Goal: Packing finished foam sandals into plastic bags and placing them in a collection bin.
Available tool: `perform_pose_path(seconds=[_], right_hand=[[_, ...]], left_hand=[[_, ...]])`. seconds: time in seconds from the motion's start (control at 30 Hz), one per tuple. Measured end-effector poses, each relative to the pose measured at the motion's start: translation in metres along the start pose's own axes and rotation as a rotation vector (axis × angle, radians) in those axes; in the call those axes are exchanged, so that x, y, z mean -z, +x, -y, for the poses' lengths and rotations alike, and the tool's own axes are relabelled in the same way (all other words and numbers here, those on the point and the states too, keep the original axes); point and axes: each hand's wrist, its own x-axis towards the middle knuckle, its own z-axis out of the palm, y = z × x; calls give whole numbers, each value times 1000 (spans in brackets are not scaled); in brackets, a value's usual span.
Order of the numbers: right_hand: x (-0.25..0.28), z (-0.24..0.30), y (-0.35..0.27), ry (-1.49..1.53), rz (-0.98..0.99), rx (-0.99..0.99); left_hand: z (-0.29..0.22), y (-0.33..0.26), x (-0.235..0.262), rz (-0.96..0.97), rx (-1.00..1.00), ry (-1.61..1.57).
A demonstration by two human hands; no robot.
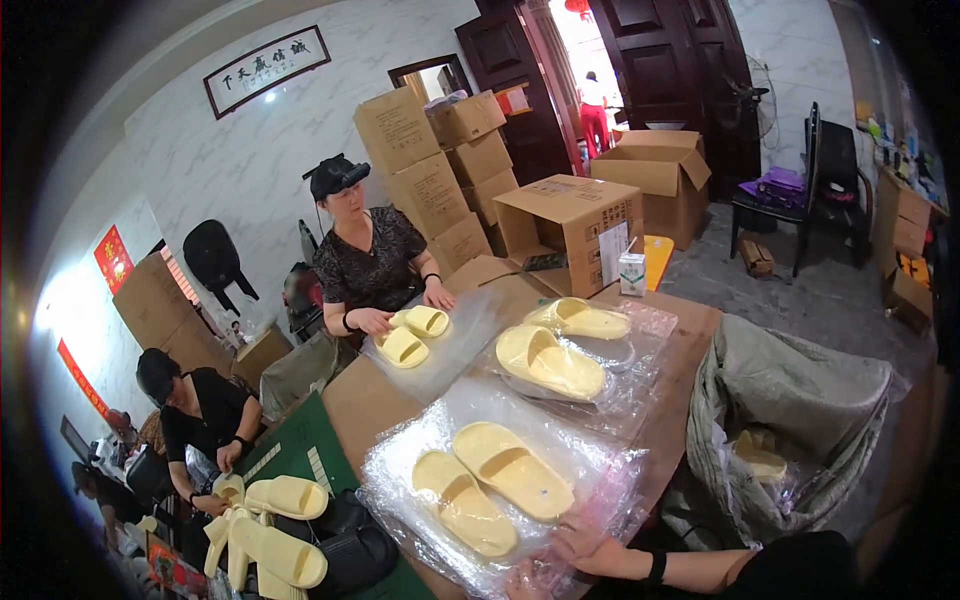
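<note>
At lower left, loose pile of yellow slippers (285,545) beside black slippers (360,550) on green mat (338,458); next, flat yellow slipper pair (495,490), on or inside clear plastic (395,480) (cannot tell which), atop brown table (348,400), just beyond both hands. Left hand (532,580) at plastic's near edge, blurred, opening and hold impossible to tell; right hand (585,546) alongside, fingers partly bent against plastic, grip unclear. Farthest right, grey cloth (800,365) around yellow footwear (758,460).
</note>
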Motion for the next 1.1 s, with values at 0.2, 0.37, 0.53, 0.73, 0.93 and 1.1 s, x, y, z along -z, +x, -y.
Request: perform_pose_path(seconds=[0.2, 0.37, 0.53, 0.73, 0.93, 1.1], right_hand=[[-8, -5, 15, -146, -83, 221], [-16, 4, 14, 150, 203, 232], [-30, 6, 18, -28, 308, 239], [-71, -8, 11, -116, 320, 147], [8, 38, -11, 153, 463, 41], [93, 82, 4, 532, 509, 420]], left_hand=[[2, -11, -24, -158, -150, -178], [32, 16, 15, 9, -309, 222], [8, 2, -7, -88, -75, -153], [32, 19, 13, -151, -141, -57], [11, 3, -8, -21, -173, -50], [21, 7, 6, 118, -271, 184]])
